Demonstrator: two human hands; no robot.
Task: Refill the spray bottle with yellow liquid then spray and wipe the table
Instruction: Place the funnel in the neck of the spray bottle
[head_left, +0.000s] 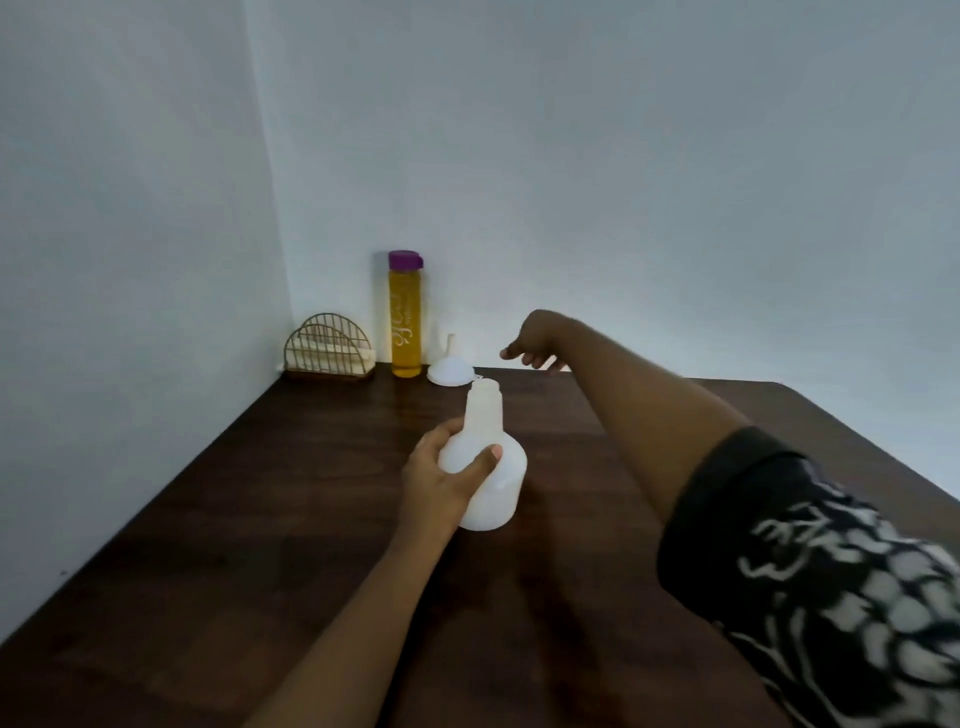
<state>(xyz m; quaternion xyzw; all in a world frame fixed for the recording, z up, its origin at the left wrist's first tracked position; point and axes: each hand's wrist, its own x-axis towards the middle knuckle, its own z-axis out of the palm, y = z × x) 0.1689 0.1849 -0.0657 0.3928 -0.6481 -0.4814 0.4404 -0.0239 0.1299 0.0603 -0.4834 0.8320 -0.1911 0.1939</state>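
Note:
A white spray bottle (491, 467) with no spray head and an open neck stands on the dark wooden table (260, 519); my left hand (441, 478) grips its body. At the back by the wall stands a tall clear bottle of yellow liquid (405, 322) with a purple cap. Just right of it a white funnel (450, 370) lies upside down, spout up. My right hand (535, 343) is stretched out over the table's far edge, right of the funnel, fingers apart and holding nothing. The spray head is not visible.
A gold wire napkin holder (328, 349) sits in the back left corner against the white walls. The table's right edge (857, 447) runs diagonally toward me. My patterned black-and-white sleeve (831, 597) fills the lower right.

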